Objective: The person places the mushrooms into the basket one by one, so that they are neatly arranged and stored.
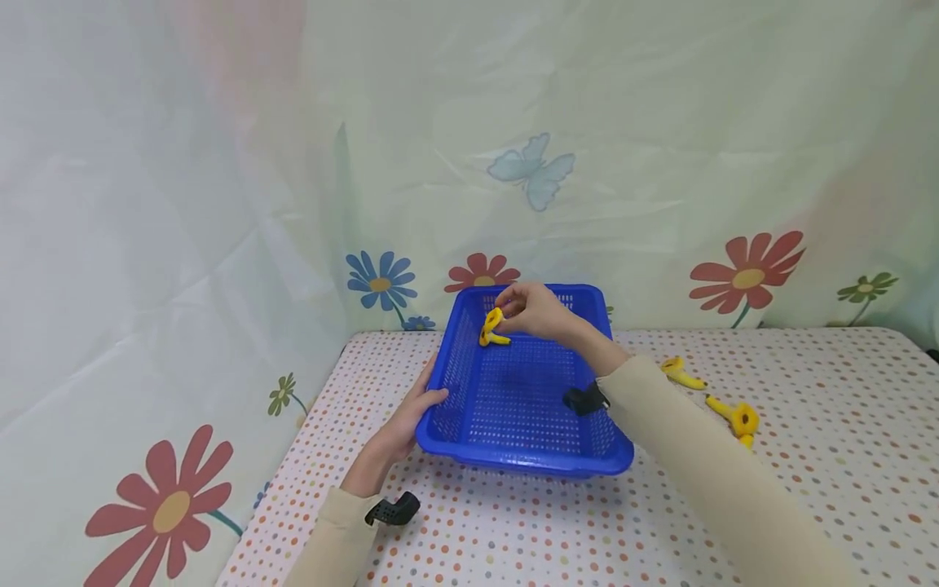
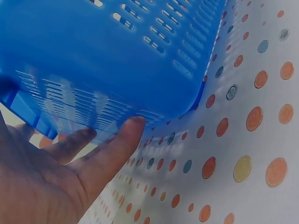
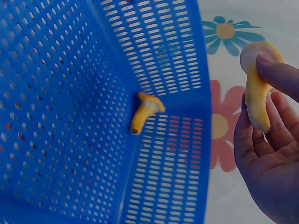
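My right hand [image 1: 534, 311] is above the far left part of a blue plastic basket [image 1: 524, 452]. Between thumb and fingers it pinches a yellow trumpet-shaped piece [image 3: 258, 91], mushroom-like, with a wide pale end and a narrower stem. Inside the basket, a second such yellow piece [image 3: 147, 110] with a dark stem tip lies in a corner. At the basket's left side is my left hand [image 1: 407, 417], its fairly straight, spread fingers [image 2: 112, 151] resting against the outside of the slotted wall. The thumb reaches the rim in the head view.
More yellow pieces lie on the dotted tablecloth [image 1: 829, 424] right of the basket: one stemmed piece [image 1: 682, 375] farther back, another [image 1: 744, 418] nearer, partly beside a third. A flower-printed curtain [image 1: 623, 204] hangs behind the table and along its left side.
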### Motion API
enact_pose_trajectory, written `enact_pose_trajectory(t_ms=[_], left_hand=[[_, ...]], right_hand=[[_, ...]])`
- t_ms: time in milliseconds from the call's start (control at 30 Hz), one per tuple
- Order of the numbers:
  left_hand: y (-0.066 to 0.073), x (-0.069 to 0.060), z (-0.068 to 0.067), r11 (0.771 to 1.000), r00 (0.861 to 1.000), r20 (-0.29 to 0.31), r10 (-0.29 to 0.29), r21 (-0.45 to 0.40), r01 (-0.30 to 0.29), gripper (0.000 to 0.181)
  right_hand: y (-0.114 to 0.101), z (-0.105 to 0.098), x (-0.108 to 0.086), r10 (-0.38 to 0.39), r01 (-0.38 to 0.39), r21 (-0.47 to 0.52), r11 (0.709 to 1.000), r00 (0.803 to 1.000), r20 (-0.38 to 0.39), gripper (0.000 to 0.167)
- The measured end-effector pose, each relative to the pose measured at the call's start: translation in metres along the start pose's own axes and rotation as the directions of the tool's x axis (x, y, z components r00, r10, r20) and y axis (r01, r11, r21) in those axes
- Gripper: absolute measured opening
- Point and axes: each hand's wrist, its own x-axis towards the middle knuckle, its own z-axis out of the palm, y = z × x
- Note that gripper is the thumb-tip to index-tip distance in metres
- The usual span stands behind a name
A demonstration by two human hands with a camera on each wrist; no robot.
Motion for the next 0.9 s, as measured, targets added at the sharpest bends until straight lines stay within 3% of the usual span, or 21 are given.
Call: enact_pose_trajectory(t_ms=[433,700,900], left_hand=[[0.002,0.001,-0.002,0.999,0.999,0.007,-0.035,0.021,0.034,0.08],[0.004,0.001,-0.001,0.999,0.999,-0.017,-0.027,0.035,0.028,0.078],[0.003,0.0,-0.002,0.998,0.999,-0.038,-0.038,0.041,0.04,0.074]], right_hand=[[0.038,0.029,0.035,0.14,-0.14,-0.011,0.99,0.99,-0.015,0.029],[0.053,0.034,0.039,0.106,-0.106,-0.04,0.994,0.994,0.01,0.026],[0.062,0.04,0.044,0.137,-0.135,-0.057,0.989,0.99,0.037,0.028]])
